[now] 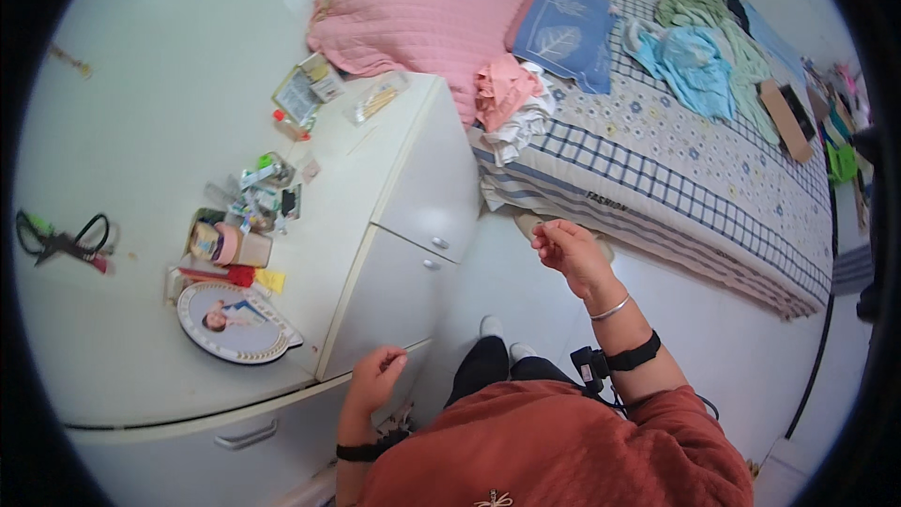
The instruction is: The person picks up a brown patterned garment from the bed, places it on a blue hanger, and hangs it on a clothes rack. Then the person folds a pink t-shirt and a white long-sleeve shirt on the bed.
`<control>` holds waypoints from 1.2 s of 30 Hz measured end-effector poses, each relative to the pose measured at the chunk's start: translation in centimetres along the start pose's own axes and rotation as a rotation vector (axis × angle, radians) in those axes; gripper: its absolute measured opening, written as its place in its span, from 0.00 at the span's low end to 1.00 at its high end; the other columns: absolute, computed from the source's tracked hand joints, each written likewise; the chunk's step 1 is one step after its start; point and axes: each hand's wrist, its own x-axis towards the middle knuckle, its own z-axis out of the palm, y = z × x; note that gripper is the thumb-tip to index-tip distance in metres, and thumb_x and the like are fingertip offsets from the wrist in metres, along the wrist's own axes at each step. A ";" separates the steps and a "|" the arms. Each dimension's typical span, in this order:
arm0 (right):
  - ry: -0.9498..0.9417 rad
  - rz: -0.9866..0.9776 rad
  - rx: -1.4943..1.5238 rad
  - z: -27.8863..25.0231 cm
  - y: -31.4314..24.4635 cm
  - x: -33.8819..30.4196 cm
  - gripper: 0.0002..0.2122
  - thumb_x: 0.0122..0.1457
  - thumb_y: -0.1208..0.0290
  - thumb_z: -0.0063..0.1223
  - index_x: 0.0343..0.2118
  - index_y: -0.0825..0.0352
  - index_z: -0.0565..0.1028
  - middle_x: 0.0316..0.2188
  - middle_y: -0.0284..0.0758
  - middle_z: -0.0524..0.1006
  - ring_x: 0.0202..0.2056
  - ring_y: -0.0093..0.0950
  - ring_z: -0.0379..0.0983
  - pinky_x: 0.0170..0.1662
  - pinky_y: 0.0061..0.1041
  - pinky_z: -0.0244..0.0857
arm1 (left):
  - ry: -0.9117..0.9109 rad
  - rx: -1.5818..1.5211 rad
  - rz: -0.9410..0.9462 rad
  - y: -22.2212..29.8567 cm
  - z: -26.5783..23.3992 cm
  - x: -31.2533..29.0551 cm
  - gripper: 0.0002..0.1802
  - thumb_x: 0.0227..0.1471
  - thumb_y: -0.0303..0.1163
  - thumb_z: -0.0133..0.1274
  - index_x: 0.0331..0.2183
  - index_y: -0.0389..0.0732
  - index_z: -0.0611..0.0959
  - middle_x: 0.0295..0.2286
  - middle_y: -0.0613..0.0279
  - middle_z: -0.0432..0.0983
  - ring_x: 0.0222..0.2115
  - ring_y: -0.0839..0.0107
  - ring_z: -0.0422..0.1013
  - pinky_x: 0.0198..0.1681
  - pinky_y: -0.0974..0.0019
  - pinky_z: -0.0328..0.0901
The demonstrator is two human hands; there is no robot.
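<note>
My right hand [574, 258] is raised over the floor in front of the bed [648, 169]. Its thumb and fingers are pinched together; whatever may be between the tips is too small to make out. A silver bangle [610, 308] circles that wrist, and a black strap with a small device [591, 368] is on the forearm. Beside the white cabinet [375, 291], low and close to my body, is my left hand [377, 377], its fingers loosely curled in with nothing visible in them. Neither hand touches the bed or the cabinet.
On the cabinet top stand an oval photo frame [236, 321], a container [249, 246] and a packet of cotton swabs [380, 99]. Black-handled scissors [62, 246] hang on the wall. A pink quilt [422, 14], blue pillow [566, 33], crumpled clothes [690, 66] and open box [786, 120] lie on the bed.
</note>
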 end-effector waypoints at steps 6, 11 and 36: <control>0.198 -0.060 -0.020 -4.0 -3.4 -3.6 0.10 0.62 0.62 0.49 0.36 0.63 0.75 0.29 0.27 0.77 0.29 0.15 0.69 0.37 0.17 0.65 | -0.100 -0.344 -0.002 1.9 1.4 10.5 0.08 0.57 0.29 0.51 0.36 0.34 0.79 0.29 0.63 0.77 0.31 0.74 0.72 0.39 0.70 0.67; 0.419 -0.211 -0.055 -7.1 -7.7 -5.3 0.08 0.62 0.65 0.49 0.36 0.64 0.75 0.27 0.27 0.75 0.28 0.15 0.68 0.37 0.18 0.65 | -0.221 -0.312 0.022 5.3 4.1 18.5 0.08 0.58 0.28 0.50 0.35 0.33 0.78 0.29 0.62 0.77 0.32 0.73 0.73 0.40 0.69 0.69; 0.621 -0.275 0.311 -39.1 -20.9 -4.0 0.08 0.63 0.65 0.50 0.36 0.64 0.74 0.26 0.28 0.75 0.26 0.16 0.68 0.32 0.15 0.64 | -0.159 -0.219 -0.110 27.2 24.0 32.6 0.15 0.57 0.37 0.52 0.43 0.39 0.76 0.33 0.61 0.78 0.33 0.75 0.73 0.35 0.71 0.66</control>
